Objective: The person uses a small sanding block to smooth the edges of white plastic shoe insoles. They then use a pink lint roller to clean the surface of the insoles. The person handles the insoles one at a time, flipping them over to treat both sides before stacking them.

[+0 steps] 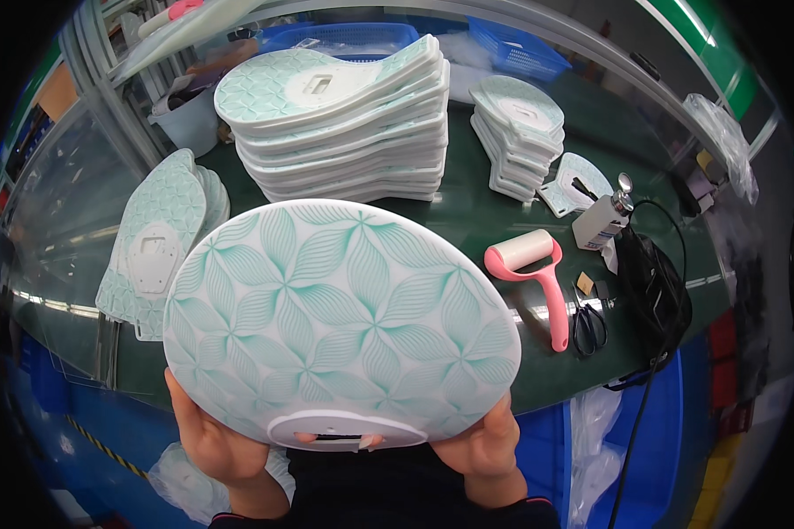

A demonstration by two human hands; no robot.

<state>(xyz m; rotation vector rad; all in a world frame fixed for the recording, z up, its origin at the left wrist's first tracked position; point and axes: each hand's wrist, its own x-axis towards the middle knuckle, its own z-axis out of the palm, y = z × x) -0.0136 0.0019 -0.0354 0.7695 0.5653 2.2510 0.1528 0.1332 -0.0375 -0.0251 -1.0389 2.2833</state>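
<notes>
Close in front of me is a white plastic panel [344,300] with a mint-green petal pattern and a rounded far edge. My left hand [216,441] grips its lower left edge, and my right hand [483,441] grips its lower right edge. At its near end a grey-white oval part [282,429] surrounds a slot, through which fingertips show. The fingers underneath are otherwise hidden by the panel. Beyond it stands a tall stack of like panels [353,150]. A few more panels [154,234] lie at the left, nearest my left hand.
On the green table [468,220] are a smaller panel stack [520,123], a pink-handled lint roller [551,295], scissors [589,328], a pump bottle [602,220] and a black bag [657,291] with a cable. Blue baskets [353,37] stand behind. A blue bin [653,432] is below right.
</notes>
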